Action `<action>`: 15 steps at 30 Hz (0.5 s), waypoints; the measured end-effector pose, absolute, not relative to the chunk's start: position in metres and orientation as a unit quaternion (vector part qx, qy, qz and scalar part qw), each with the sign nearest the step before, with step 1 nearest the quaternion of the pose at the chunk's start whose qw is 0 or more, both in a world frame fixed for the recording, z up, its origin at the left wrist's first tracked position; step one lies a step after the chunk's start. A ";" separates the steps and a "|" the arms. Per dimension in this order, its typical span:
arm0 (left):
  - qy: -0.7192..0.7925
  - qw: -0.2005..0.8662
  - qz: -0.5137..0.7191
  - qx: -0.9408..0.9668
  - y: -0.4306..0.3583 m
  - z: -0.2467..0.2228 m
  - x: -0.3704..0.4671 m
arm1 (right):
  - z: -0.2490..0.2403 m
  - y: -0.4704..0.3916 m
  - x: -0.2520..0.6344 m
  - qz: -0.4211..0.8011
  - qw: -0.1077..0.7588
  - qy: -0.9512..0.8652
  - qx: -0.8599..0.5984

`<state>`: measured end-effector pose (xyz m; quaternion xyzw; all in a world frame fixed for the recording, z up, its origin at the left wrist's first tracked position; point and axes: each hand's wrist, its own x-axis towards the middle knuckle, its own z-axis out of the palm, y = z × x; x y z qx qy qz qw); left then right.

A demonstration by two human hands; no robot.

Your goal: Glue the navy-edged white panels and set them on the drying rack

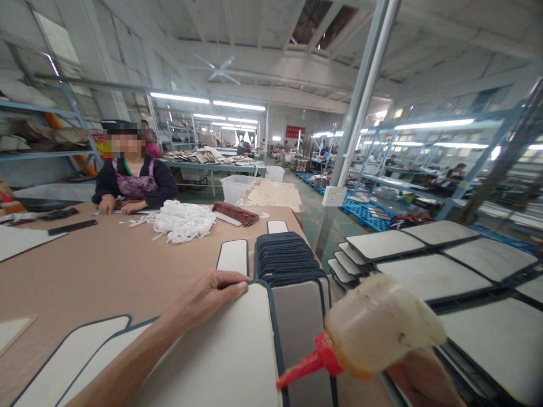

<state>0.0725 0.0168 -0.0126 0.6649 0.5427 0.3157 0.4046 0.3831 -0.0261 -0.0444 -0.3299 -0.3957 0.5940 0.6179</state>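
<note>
My left hand (223, 291) grips the far edge of a large white panel (224, 345) with a dark blue border, its thumb lying on top. In my right hand (424, 376) is a translucent glue bottle (382, 325) with a red nozzle, tilted so that the tip touches or nearly touches the panel's right border. Most of my right hand's fingers are hidden behind the bottle. Just beyond the panel lies a stack of dark-edged panels (284, 257), overlapping one another. More white panels with dark borders (91, 345) lie under and beside my left forearm.
Across the brown table (127, 271) sits a co-worker (131, 181) with both hands on the tabletop. A heap of white strips (182, 220) and a reddish-brown bundle (235, 213) lie near the far edge. Stacked panels (432, 271) stand at the right, beside a metal post (339, 181).
</note>
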 end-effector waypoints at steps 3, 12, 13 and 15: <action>0.544 0.426 0.318 0.650 0.019 -0.016 0.069 | -0.049 -0.030 0.385 0.603 0.609 -0.389 -0.338; 0.550 0.441 0.339 0.623 0.020 -0.021 0.065 | -0.060 -0.023 0.391 0.564 0.656 -0.391 -0.314; 0.553 0.439 0.344 0.620 0.020 -0.022 0.064 | -0.063 -0.023 0.394 0.564 0.652 -0.398 -0.314; 0.561 0.432 0.352 0.612 0.020 -0.022 0.062 | -0.072 -0.024 0.401 0.573 0.633 -0.425 -0.300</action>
